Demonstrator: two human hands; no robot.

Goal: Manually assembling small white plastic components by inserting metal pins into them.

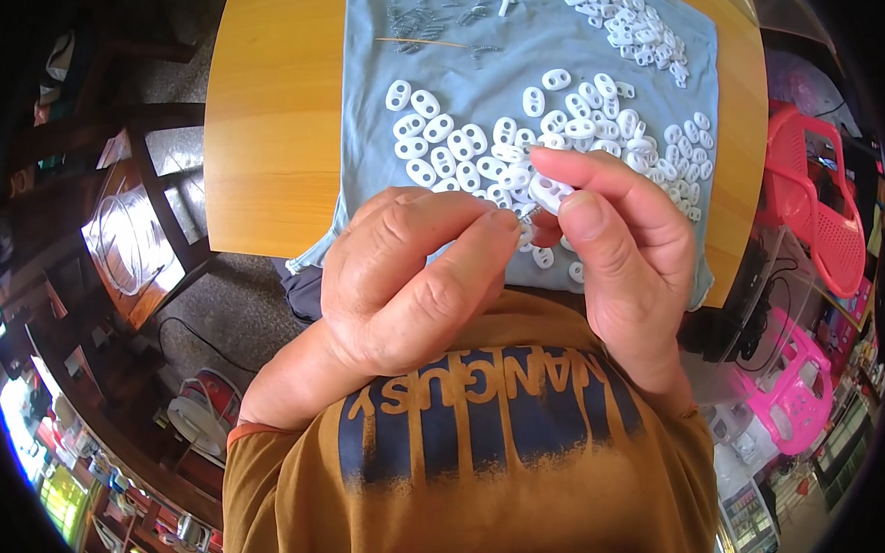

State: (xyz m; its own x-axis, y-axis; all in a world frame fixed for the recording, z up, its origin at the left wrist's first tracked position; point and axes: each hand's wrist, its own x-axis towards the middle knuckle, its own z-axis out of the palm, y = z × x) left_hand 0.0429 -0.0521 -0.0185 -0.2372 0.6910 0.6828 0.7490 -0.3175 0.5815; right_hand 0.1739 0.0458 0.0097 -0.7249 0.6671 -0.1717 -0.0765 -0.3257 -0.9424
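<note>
In front of you stands a yellow-brown wooden table with curved sides (272,124). At your left, dark brown wooden furniture (156,188) stands on a speckled grey floor (237,308), with bright glare beyond. At your right are a coral-red perforated plastic chair (838,251) and a hot-pink plastic seat (800,425).

From here I see one white oval two-hole piece (549,193), tilted, pinched in right hand (634,239), small grey spring (527,212) at tips of left hand (403,280).

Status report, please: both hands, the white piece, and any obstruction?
Right hand: pinching white oval piece. Left hand: close beside it, grip unclear. Loose white pieces on blue cloth beyond; no obstruction seen.
</note>
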